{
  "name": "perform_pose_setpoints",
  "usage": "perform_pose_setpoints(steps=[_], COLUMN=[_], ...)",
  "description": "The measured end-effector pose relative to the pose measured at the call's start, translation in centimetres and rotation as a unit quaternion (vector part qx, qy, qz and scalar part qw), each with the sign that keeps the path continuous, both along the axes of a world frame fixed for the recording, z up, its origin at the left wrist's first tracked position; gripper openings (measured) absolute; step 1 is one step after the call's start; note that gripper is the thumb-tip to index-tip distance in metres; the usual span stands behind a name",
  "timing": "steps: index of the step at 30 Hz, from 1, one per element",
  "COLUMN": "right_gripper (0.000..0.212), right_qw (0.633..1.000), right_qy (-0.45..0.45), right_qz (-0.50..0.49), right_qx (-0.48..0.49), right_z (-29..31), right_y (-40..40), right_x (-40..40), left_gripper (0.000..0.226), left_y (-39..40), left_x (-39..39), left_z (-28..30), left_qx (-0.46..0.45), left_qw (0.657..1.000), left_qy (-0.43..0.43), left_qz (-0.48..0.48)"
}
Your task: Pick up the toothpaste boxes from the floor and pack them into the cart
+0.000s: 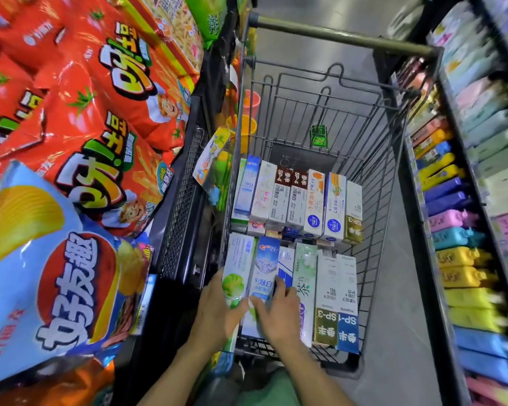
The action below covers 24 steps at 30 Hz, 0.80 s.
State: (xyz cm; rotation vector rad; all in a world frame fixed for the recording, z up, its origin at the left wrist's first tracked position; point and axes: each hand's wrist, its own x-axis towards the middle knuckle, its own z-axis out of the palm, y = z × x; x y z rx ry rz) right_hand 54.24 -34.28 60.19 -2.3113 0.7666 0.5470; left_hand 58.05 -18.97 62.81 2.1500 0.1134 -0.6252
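Observation:
A grey wire shopping cart (373, 183) stands in the aisle below me, holding two rows of toothpaste boxes laid side by side. The far row (298, 200) has several white, red and gold boxes. In the near row (329, 291), my left hand (217, 315) grips a white box with a green lime picture (236, 268) at the cart's left side. My right hand (279, 315) rests with spread fingers on the neighbouring blue and white box (264, 268).
Red and blue crisp bags (79, 159) fill the shelf on the left, close against the cart. A shelf of coloured packets (464, 218) runs along the right. Grey floor (405, 303) shows between cart and right shelf. The cart handle (340, 35) is at the far end.

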Motion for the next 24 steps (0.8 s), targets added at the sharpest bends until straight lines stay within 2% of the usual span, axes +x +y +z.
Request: perform_pose_setpoints(steps=[4,8,11,15,17,19,24], right_gripper=[0.070,0.063,0.067,0.086,0.076,0.071,0.094], right_qw=[0.996,0.985,0.979,0.975,0.974,0.972,0.967], right_qy=[-0.033,-0.051,-0.042,-0.026,-0.021,-0.029,-0.018], right_qz=[0.073,0.143,0.177,0.207,0.214,0.221,0.241], right_qx=[-0.038,-0.085,-0.088,-0.077,-0.072,-0.072,-0.081], right_z=[0.1,0.1,0.0,0.0,0.0,0.2,1.7], right_y=[-2.0,-4.2,-5.4,-6.2,-6.4,-6.6,-7.9], right_x=[-0.8,-1.1,-1.3,-1.6,-1.7,-1.9,-1.8], left_gripper=[0.089,0.091,0.089,0.088,0.089,0.084,0.077], left_y=[-1.5,-2.6,-3.4,-4.0,-4.1,-4.1,-4.0], left_x=[0.5,1.0,1.2,1.3,1.0,0.4,0.1], left_z=[-0.9,-2.7,-3.2,-3.6,-3.8,-4.2,-4.4], left_qx=[0.027,0.042,0.051,0.071,0.093,0.130,0.210], left_qw=[0.999,0.998,0.998,0.996,0.992,0.981,0.927], left_qy=[0.019,0.027,0.027,0.011,-0.015,-0.089,-0.180], left_qz=[-0.019,-0.032,-0.037,-0.058,-0.081,-0.112,-0.252])
